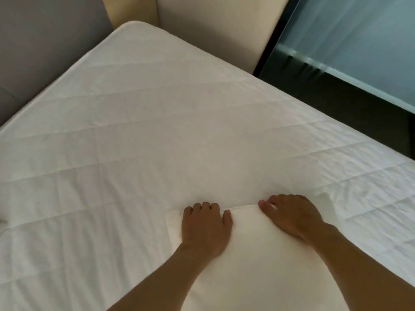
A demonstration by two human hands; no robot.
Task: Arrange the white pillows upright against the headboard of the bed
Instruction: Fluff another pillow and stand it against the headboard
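A white pillow (253, 254) lies in front of me over the near part of the bed (146, 131), which has a white quilted cover. My left hand (205, 227) grips the pillow's far edge near its left corner, fingers curled over the rim. My right hand (292, 217) holds the same far edge further right, fingers wrapped over it. The grey padded headboard (42, 46) runs along the bed's left side in the head view. No other pillow is in sight.
A cream panel (213, 25) stands beyond the bed's far corner. A dark frame with a frosted glass partition (359, 48) runs along the bed's right side, with a dark gap between bed and glass.
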